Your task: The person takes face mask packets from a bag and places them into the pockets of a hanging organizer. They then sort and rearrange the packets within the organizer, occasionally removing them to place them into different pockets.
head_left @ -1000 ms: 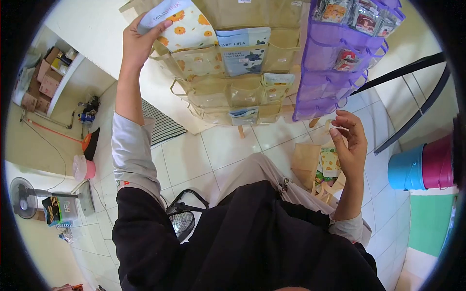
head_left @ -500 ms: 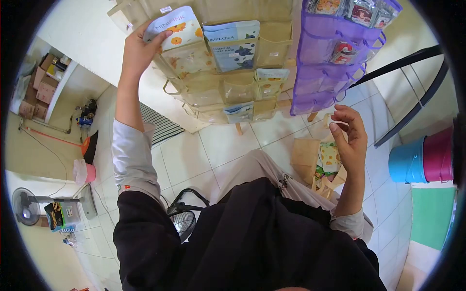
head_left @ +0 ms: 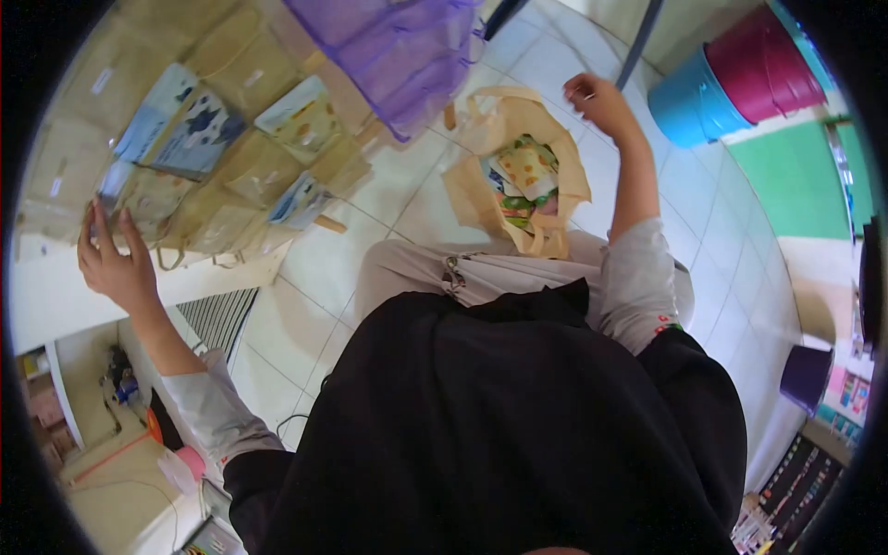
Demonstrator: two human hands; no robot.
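At the left, my left hand [head_left: 120, 264] rests its fingertips at the edge of a pocket of the beige hanging organizer [head_left: 240, 65], with its fingers apart. A clear-fronted pocket there holds a flowered packet [head_left: 153, 199]. Blue-and-white sheet mask packets [head_left: 190, 125] stand in a pocket higher up, and a yellow-patterned packet [head_left: 301, 120] sits to their right. My right hand [head_left: 601, 104] is in the air at the upper right, fingers curled; whether it holds anything is too small to tell. Below and left of it, an open paper bag [head_left: 467, 199] on the floor holds several packets [head_left: 527, 171].
A purple hanging organizer [head_left: 398, 55] is beside the beige one. Blue [head_left: 698, 102] and magenta [head_left: 763, 69] buckets stand at the upper right. A dark purple bin [head_left: 805, 379] is at the far right. A striped mat [head_left: 217, 319] lies at the lower left.
The view has turned right, bringing the whole paper bag into sight. My left hand has let go of the MINIPINK packet and its fingers have spread. My right hand is now beyond the bag.
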